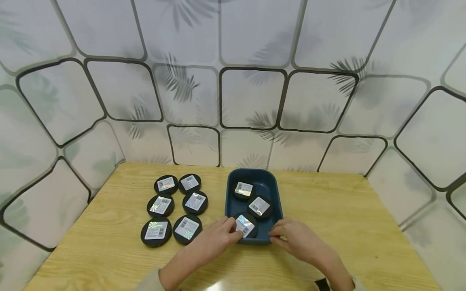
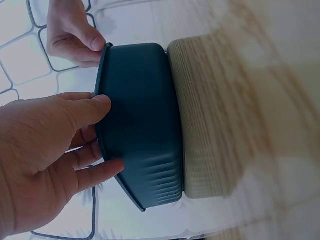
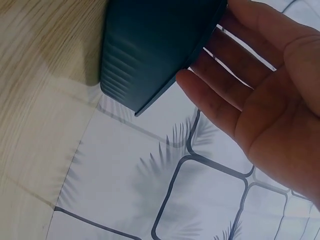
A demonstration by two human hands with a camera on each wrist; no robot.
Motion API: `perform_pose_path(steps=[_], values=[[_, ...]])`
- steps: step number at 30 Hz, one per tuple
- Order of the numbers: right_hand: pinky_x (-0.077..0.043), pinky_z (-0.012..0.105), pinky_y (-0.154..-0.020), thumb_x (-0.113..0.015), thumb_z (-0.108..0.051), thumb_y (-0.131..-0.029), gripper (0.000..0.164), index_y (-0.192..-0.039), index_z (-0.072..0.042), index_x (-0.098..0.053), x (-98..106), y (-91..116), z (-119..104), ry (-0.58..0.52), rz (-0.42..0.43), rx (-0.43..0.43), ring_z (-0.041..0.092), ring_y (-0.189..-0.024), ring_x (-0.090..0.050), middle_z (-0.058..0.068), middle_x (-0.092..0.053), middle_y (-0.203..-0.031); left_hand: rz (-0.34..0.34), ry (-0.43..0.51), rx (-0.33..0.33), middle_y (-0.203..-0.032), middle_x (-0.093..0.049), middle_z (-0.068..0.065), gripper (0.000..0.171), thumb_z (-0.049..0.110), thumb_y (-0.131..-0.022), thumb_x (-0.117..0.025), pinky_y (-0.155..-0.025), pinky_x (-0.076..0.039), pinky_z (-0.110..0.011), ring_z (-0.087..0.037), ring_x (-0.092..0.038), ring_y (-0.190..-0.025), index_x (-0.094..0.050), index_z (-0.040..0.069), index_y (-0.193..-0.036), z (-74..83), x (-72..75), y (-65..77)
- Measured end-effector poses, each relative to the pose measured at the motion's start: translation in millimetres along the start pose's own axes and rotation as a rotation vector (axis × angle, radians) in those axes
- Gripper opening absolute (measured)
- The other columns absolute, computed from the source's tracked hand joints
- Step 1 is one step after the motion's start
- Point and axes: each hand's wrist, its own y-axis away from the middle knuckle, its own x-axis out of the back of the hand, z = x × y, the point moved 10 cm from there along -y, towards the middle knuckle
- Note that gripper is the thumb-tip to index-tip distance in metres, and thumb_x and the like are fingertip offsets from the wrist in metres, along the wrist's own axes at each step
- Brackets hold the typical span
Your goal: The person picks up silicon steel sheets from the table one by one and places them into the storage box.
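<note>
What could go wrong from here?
The left hand and right hand hold the rim of the blue bin; if it tilts, the three black discs inside might slide. In the head view, the left forearm appears close to the nearest right-column disc on the table and could nudge it.

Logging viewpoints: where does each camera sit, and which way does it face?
Head: worn on the head, facing forward and down at the blue bin and black discs; left hand, right hand and forearms show.
Left wrist: on that wrist, facing the bin's outside; both hands show.
Right wrist: on that wrist, facing the bin's outside; only the right hand shows.
Both wrist views share the bin's outside and patterned wall.
</note>
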Motion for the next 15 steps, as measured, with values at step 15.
perform_pose_path(steps=[15], values=[[-0.051,0.024,-0.068,-0.075,-0.009,-0.087,0.007,-0.088,-0.015,-0.078,-1.6,2.2,6.6,-0.072,-0.051,-0.039,0.003,-0.078,-0.056,-0.013,-0.061,-0.084,0.02,0.003,0.004,-0.095,-0.051,0.001,0.022,0.007,-0.089,-0.07,-0.068,-0.045,-0.019,-0.012,-0.047,-0.083,-0.072,0.021,-0.106,-0.3,-0.1,0.1]])
